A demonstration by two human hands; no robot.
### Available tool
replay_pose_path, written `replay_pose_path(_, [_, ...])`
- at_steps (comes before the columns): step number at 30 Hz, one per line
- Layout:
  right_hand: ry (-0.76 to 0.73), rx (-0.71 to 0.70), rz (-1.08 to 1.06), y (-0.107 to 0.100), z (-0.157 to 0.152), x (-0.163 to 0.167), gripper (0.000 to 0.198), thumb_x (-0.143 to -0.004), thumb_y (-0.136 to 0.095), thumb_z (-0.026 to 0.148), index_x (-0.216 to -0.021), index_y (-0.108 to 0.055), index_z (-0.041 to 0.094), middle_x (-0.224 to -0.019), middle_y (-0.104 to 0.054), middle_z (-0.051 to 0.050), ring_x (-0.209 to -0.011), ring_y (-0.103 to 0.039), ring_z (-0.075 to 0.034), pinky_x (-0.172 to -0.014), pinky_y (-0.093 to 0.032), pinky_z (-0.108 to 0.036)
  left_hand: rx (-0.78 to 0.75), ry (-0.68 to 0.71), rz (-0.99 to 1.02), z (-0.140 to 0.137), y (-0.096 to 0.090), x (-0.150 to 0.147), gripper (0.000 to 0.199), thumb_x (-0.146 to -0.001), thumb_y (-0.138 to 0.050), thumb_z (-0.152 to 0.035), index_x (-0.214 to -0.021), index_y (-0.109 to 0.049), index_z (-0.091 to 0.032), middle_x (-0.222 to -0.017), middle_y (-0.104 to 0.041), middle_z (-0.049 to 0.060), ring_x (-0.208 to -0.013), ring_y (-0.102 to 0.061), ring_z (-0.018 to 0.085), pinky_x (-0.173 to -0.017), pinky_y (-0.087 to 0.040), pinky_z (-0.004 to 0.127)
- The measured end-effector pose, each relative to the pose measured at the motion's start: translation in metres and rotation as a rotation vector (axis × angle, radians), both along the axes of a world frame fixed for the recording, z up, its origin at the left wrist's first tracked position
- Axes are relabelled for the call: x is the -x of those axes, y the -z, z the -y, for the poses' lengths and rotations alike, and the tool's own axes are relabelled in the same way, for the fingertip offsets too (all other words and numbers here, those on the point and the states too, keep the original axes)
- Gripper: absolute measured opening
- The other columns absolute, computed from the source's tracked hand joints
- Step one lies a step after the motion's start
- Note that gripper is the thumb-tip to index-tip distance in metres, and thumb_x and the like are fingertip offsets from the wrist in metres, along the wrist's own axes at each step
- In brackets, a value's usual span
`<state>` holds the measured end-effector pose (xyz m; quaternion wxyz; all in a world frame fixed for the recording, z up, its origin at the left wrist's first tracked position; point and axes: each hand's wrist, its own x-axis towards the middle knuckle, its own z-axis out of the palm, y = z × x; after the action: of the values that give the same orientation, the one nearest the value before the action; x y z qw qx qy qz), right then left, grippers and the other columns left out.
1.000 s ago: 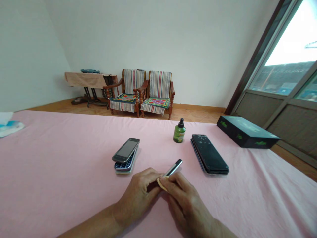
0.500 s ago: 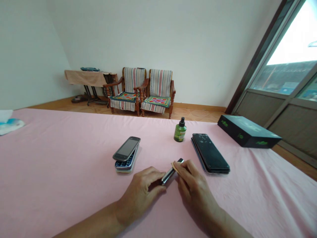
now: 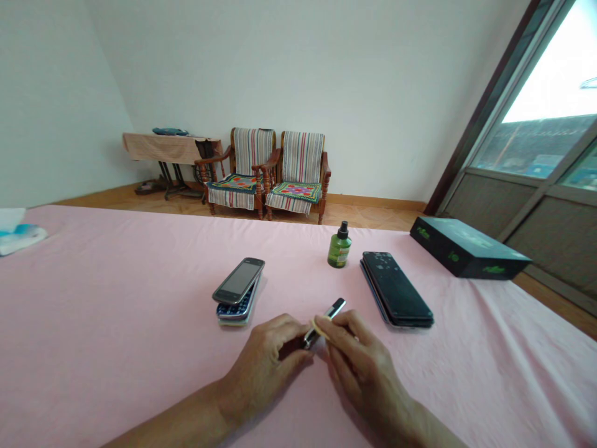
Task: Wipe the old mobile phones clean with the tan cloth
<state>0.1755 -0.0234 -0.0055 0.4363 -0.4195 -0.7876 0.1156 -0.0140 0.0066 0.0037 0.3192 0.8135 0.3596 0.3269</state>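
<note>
My left hand [image 3: 270, 351] pinches the lower end of a mobile phone [image 3: 335, 307], which is turned so its narrow silver-and-black edge faces up. My right hand [image 3: 368, 361] grips a thin cream-coloured pad [image 3: 321, 326] and presses it against that edge, close to my left fingertips. The phone's far end sticks out beyond the pad; its broad faces are mostly hidden. Left of my hands lies a small stack of phones, a grey touchscreen phone [image 3: 239, 280] on top of a keypad phone [image 3: 234, 308].
To the right is a pile of larger black phones [image 3: 396, 287]. A green spray bottle [image 3: 339, 247] stands behind my hands. A black box [image 3: 469, 249] sits at the far right of the pink-covered table [image 3: 140, 298], and a tissue pack [image 3: 21, 235] at the left edge.
My right hand has slid the pad along the phone's edge, down and left toward my left fingers. My left hand and the phone stay in place.
</note>
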Motion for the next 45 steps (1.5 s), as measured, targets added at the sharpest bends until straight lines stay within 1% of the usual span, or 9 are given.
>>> replay_pose_path(3, [0.199, -0.066, -0.066, 0.001, -0.015, -0.016, 0.039, -0.095, -0.042, 0.010, -0.128, -0.058, 0.021, -0.095, -0.057, -0.008, -0.085, -0.060, -0.018, -0.074, -0.053, -0.030, 0.005, 0.000, -0.033, -0.001, -0.002, 0.000, 0.010, -0.085, -0.069, -0.016, -0.094, -0.072, -0.018, -0.084, -0.066, 0.003, -0.081, -0.061, 0.018, -0.072, -0.044, 0.025])
replay_pose_path(7, [0.280, -0.021, -0.033, 0.006, -0.027, -0.027, 0.031, -0.093, -0.046, 0.012, -0.116, -0.067, 0.019, -0.088, -0.055, -0.005, -0.077, -0.058, -0.017, -0.071, -0.052, -0.029, 0.006, -0.006, -0.017, -0.002, -0.003, 0.000, 0.021, -0.082, -0.070, -0.012, -0.102, -0.073, -0.020, -0.086, -0.068, 0.002, -0.082, -0.063, 0.018, -0.072, -0.045, 0.024])
replay_pose_path(20, [-0.011, 0.088, 0.004, 0.003, 0.004, 0.008, 0.033, -0.094, -0.042, 0.009, -0.118, -0.061, 0.021, -0.094, -0.056, -0.008, -0.084, -0.057, -0.020, -0.070, -0.051, -0.031, 0.024, -0.007, 0.012, 0.000, 0.000, -0.001, 0.005, -0.085, -0.068, -0.015, -0.089, -0.071, -0.017, -0.083, -0.065, 0.003, -0.079, -0.060, 0.018, -0.071, -0.045, 0.025])
replay_pose_path(23, [-0.078, 0.086, 0.055, 0.003, 0.010, 0.014, 0.034, -0.094, -0.043, 0.009, -0.120, -0.061, 0.021, -0.096, -0.058, -0.010, -0.086, -0.058, -0.021, -0.073, -0.053, -0.033, 0.020, 0.015, 0.050, 0.001, 0.001, -0.001, 0.009, -0.089, -0.063, -0.016, -0.094, -0.070, -0.017, -0.087, -0.066, 0.005, -0.083, -0.061, 0.018, -0.074, -0.046, 0.026])
replay_pose_path(28, [0.042, 0.069, 0.065, 0.007, -0.001, 0.003, 0.035, -0.094, -0.043, 0.009, -0.123, -0.060, 0.019, -0.097, -0.058, -0.009, -0.087, -0.058, -0.022, -0.076, -0.053, -0.034, 0.006, -0.009, -0.009, 0.001, -0.001, 0.000, 0.005, -0.085, -0.067, -0.014, -0.088, -0.070, -0.017, -0.083, -0.065, 0.003, -0.080, -0.061, 0.018, -0.072, -0.044, 0.025])
replay_pose_path(35, [0.276, 0.052, 0.056, 0.006, -0.028, -0.025, 0.031, -0.094, -0.045, 0.012, -0.115, -0.066, 0.017, -0.088, -0.055, -0.006, -0.075, -0.059, -0.018, -0.068, -0.051, -0.030, 0.013, -0.001, -0.028, -0.003, -0.004, -0.001, 0.018, -0.083, -0.069, -0.010, -0.099, -0.072, -0.019, -0.085, -0.067, 0.003, -0.082, -0.062, 0.018, -0.073, -0.044, 0.025])
replay_pose_path(38, [0.263, 0.061, 0.041, 0.007, -0.026, -0.023, 0.032, -0.094, -0.044, 0.012, -0.119, -0.064, 0.018, -0.088, -0.054, -0.006, -0.075, -0.057, -0.017, -0.067, -0.051, -0.029, 0.011, -0.008, -0.032, -0.002, -0.004, -0.001, 0.019, -0.082, -0.069, -0.009, -0.097, -0.072, -0.018, -0.087, -0.067, 0.003, -0.084, -0.062, 0.019, -0.074, -0.044, 0.025])
replay_pose_path(42, [0.150, 0.051, 0.033, 0.008, -0.012, -0.009, 0.036, -0.094, -0.042, 0.009, -0.124, -0.060, 0.017, -0.091, -0.054, -0.008, -0.079, -0.057, -0.019, -0.068, -0.051, -0.031, 0.002, -0.017, -0.062, 0.000, -0.002, -0.002, 0.017, -0.081, -0.071, -0.010, -0.096, -0.070, -0.019, -0.087, -0.066, 0.003, -0.084, -0.060, 0.019, -0.074, -0.043, 0.026])
replay_pose_path(45, [0.061, 0.052, 0.053, 0.006, 0.000, 0.004, 0.036, -0.094, -0.042, 0.009, -0.124, -0.060, 0.018, -0.093, -0.056, -0.009, -0.083, -0.057, -0.020, -0.069, -0.052, -0.033, -0.033, -0.045, -0.098, 0.001, 0.000, -0.004, 0.007, -0.082, -0.069, -0.010, -0.083, -0.066, -0.017, -0.081, -0.062, 0.002, -0.078, -0.057, 0.018, -0.069, -0.041, 0.026])
